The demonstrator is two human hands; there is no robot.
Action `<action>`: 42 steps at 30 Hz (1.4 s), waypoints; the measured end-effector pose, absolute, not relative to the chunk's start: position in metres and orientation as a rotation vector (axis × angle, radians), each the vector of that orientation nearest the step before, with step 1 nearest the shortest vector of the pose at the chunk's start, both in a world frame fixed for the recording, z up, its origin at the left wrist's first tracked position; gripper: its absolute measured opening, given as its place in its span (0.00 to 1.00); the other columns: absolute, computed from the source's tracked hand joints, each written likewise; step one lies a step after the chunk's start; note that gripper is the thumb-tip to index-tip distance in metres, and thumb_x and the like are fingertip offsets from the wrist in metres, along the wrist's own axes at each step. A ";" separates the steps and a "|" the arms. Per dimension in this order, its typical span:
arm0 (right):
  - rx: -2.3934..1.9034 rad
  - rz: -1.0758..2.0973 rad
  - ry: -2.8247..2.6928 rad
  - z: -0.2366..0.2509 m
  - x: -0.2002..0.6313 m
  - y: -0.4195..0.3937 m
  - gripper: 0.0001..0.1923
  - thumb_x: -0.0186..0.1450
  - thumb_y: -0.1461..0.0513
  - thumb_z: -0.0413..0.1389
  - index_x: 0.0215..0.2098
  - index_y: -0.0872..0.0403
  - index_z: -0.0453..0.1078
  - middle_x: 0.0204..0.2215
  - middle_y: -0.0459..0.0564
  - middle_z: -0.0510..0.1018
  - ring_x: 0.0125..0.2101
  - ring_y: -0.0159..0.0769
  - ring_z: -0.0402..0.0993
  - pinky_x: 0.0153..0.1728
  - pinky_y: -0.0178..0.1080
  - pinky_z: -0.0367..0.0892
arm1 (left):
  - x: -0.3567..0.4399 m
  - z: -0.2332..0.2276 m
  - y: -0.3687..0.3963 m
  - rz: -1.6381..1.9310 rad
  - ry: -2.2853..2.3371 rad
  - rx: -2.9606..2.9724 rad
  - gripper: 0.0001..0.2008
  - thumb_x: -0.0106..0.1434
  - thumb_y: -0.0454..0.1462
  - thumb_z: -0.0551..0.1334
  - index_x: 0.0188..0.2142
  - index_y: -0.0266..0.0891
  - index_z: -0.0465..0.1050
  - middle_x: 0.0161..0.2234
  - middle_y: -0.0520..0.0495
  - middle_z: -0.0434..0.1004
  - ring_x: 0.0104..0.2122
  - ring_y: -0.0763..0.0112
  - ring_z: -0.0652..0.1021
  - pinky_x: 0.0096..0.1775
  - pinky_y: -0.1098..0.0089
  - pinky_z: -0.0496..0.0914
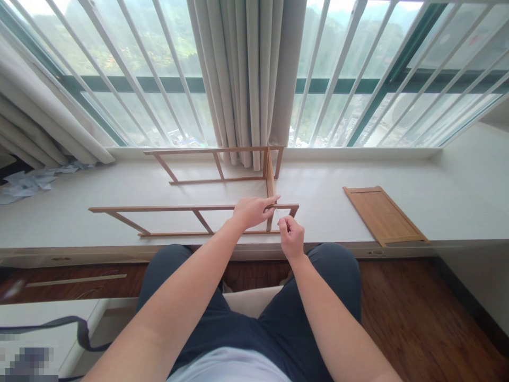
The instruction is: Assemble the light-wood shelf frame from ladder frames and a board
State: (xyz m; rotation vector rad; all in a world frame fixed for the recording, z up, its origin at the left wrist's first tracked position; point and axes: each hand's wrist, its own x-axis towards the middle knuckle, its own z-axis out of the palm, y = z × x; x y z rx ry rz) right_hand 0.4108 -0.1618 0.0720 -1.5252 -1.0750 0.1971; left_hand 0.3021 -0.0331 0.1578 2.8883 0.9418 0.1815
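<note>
Two wooden ladder-like frames stand on the white sill: the near frame (159, 208) in front and the far frame (199, 152) behind it. A wooden crosspiece (271, 178) joins them toward their right ends. My left hand (252, 211) is closed on the near frame's top rail where the crosspiece meets it, its index finger reaching along the joint. Just right of it, my right hand (292, 233) pinches a thin metal rod (277, 214), its upper end close to the joint. My fingers hide the rod's lower end and part of the joint.
On the sill's right side lies a flat wooden panel (385, 215). Barred windows and a grey curtain (242, 79) rise behind the far frame. Crumpled pale paper or plastic (29, 183) lies at the far left. A dark strap (79, 329) hangs at lower left.
</note>
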 end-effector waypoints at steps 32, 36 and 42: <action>-1.498 0.265 -1.021 0.072 0.410 -0.162 0.16 0.71 0.55 0.48 0.27 0.51 0.67 0.18 0.41 0.65 0.21 0.33 0.60 0.27 0.36 0.57 | 0.301 0.155 -0.031 0.211 0.922 2.893 0.25 0.69 0.47 0.55 0.65 0.64 0.64 0.39 0.53 0.85 0.38 0.60 0.82 0.37 0.66 0.68; -1.481 0.285 -1.009 0.072 0.409 -0.162 0.16 0.71 0.55 0.48 0.27 0.52 0.67 0.18 0.41 0.65 0.21 0.33 0.60 0.27 0.36 0.57 | 0.301 0.155 -0.031 0.213 0.913 2.891 0.26 0.69 0.47 0.54 0.66 0.64 0.63 0.39 0.53 0.84 0.38 0.60 0.82 0.37 0.66 0.68; -1.477 0.314 -0.997 0.069 0.410 -0.161 0.16 0.71 0.55 0.48 0.27 0.52 0.68 0.18 0.41 0.65 0.21 0.32 0.60 0.27 0.36 0.57 | 0.301 0.156 -0.032 0.207 0.926 2.889 0.26 0.68 0.47 0.56 0.65 0.64 0.64 0.40 0.53 0.85 0.38 0.61 0.82 0.37 0.67 0.68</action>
